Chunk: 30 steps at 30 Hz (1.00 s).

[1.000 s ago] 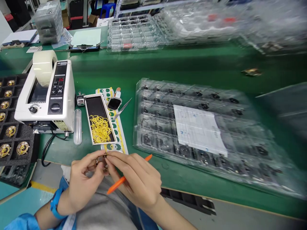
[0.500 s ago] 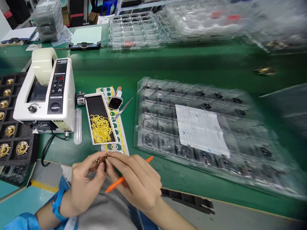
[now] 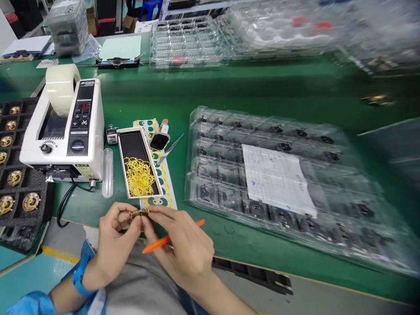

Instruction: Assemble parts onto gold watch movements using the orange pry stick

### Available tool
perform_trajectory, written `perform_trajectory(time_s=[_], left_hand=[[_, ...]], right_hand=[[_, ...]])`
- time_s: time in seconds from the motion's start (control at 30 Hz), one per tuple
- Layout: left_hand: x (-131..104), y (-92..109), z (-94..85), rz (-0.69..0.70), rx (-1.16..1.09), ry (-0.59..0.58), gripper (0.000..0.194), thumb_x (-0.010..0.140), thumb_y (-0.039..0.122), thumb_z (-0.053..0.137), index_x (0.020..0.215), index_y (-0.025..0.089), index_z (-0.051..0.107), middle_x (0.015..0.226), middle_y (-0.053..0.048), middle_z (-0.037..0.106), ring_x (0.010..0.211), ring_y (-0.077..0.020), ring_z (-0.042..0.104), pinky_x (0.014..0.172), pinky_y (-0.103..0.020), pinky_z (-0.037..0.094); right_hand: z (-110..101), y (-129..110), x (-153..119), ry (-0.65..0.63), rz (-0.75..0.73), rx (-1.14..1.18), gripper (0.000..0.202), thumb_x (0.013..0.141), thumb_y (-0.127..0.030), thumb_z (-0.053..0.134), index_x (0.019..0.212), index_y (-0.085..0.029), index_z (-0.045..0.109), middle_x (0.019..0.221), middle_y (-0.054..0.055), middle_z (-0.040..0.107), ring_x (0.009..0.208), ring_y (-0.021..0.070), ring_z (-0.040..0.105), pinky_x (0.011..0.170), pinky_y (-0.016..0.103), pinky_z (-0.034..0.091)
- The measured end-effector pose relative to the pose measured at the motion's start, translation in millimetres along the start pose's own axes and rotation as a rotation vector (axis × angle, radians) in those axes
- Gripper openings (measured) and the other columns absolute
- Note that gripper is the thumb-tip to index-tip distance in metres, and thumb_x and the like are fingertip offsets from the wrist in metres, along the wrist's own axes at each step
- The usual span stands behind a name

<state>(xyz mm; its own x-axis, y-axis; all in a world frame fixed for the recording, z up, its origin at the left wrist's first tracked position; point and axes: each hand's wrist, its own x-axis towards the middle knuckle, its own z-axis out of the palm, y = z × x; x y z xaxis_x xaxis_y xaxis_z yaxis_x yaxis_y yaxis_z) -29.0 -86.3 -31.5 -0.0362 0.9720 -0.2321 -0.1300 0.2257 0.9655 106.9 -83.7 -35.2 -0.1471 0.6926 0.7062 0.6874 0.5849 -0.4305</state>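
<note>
My left hand point(image 3: 113, 247) pinches a small round gold-coloured part point(image 3: 134, 214) between thumb and fingers, tilted partly on edge. My right hand point(image 3: 185, 249) carries an orange pen-like stick point(image 3: 156, 244) across its palm. Its thumb and fingertips meet at the right edge of the gold-coloured part, where a bit of yellow shows. Just beyond my hands lies a white-rimmed tray point(image 3: 133, 142) with a black floor, holding a heap of thin yellow rings point(image 3: 140, 177). Under the tray's right side is a white sheet with cutouts point(image 3: 169, 183).
A white tape dispenser point(image 3: 62, 144) stands at left, beside a black foam tray point(image 3: 46, 203) of round gold pieces. Near the ring tray lie a smartwatch point(image 3: 159, 141), pointed tweezers point(image 3: 170, 149) and a clear plastic strip point(image 3: 107, 173). Stacked clear blister trays point(image 3: 223, 173) cover the right.
The gold-coloured part has turned in my left fingers and looks flatter. My right hand and the orange stick have shifted slightly left and up. The whole view has moved a little.
</note>
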Motion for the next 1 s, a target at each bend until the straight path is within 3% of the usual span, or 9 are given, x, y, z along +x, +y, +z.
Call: perform_trajectory(time_s=[0.1, 0.2, 0.33, 0.57, 0.8, 0.9, 1.0], left_hand=[[5.3, 2.2, -1.8, -0.041, -0.002, 0.014, 0.021, 0.073, 0.027, 0.079, 0.075, 0.016, 0.061, 0.064, -0.001, 0.069, 0.057, -0.0126, 0.065, 0.057, -0.019, 0.052], [6.8, 6.5, -4.1, -0.084, -0.036, -0.053, 0.023, 0.071, 0.028, 0.079, 0.075, 0.017, 0.061, 0.064, -0.001, 0.067, 0.057, -0.0155, 0.066, 0.055, -0.022, 0.055], [5.9, 14.3, -4.2, -0.077, -0.085, -0.159, 0.019, 0.070, 0.024, 0.076, 0.072, 0.017, 0.059, 0.061, 0.003, 0.057, 0.045, -0.0107, 0.059, 0.043, -0.019, 0.050], [4.6, 22.8, -2.8, -0.128, -0.026, -0.210, 0.020, 0.065, 0.021, 0.076, 0.066, 0.017, 0.057, 0.057, 0.005, 0.049, 0.042, -0.0060, 0.043, 0.037, -0.016, 0.041], [7.7, 18.8, -5.3, -0.184, -0.116, -0.271, 0.035, 0.068, 0.041, 0.085, 0.068, 0.015, 0.061, 0.059, 0.004, 0.052, 0.040, -0.0060, 0.044, 0.037, -0.019, 0.042], [7.2, 15.9, -7.6, -0.124, -0.127, -0.282, 0.033, 0.073, 0.041, 0.083, 0.069, 0.014, 0.065, 0.065, 0.003, 0.051, 0.042, -0.0060, 0.047, 0.039, -0.019, 0.044], [4.9, 7.4, -11.3, 0.157, 0.064, -0.158, 0.013, 0.082, 0.026, 0.076, 0.074, 0.016, 0.072, 0.069, 0.002, 0.052, 0.049, -0.0087, 0.052, 0.044, -0.020, 0.045]], right_hand=[[-15.5, 0.0, 4.0, -0.073, 0.155, 0.144, 0.006, 0.094, -0.016, 0.058, 0.099, -0.019, 0.058, 0.083, 0.007, 0.067, 0.061, 0.0155, 0.062, 0.051, 0.025, 0.050], [-29.2, 3.2, 9.6, -0.226, 0.292, 0.295, 0.007, 0.098, -0.017, 0.050, 0.099, -0.020, 0.057, 0.074, 0.000, 0.060, 0.049, 0.0102, 0.051, 0.045, 0.021, 0.043], [-31.3, 7.7, 13.2, -0.445, 0.282, 0.466, 0.013, 0.100, -0.015, 0.046, 0.100, -0.021, 0.058, 0.075, 0.000, 0.064, 0.057, 0.0108, 0.057, 0.051, 0.020, 0.047], [-27.6, 5.5, 12.0, -0.548, 0.334, 0.542, 0.023, 0.102, -0.019, 0.040, 0.083, -0.021, 0.052, 0.068, -0.002, 0.059, 0.056, 0.0106, 0.053, 0.051, 0.020, 0.044], [-29.8, 6.0, 11.2, -0.662, 0.399, 0.588, 0.024, 0.102, -0.018, 0.036, 0.082, -0.022, 0.048, 0.070, -0.002, 0.059, 0.058, 0.0115, 0.053, 0.055, 0.021, 0.045], [-28.5, 6.1, 11.4, -0.616, 0.429, 0.606, 0.032, 0.104, -0.023, 0.034, 0.072, -0.022, 0.039, 0.062, -0.004, 0.048, 0.052, 0.0103, 0.044, 0.049, 0.020, 0.039], [-24.9, 3.8, 11.6, -0.509, 0.495, 0.582, 0.040, 0.104, -0.030, 0.036, 0.065, -0.022, 0.033, 0.055, -0.006, 0.032, 0.047, 0.0094, 0.030, 0.043, 0.020, 0.030]])
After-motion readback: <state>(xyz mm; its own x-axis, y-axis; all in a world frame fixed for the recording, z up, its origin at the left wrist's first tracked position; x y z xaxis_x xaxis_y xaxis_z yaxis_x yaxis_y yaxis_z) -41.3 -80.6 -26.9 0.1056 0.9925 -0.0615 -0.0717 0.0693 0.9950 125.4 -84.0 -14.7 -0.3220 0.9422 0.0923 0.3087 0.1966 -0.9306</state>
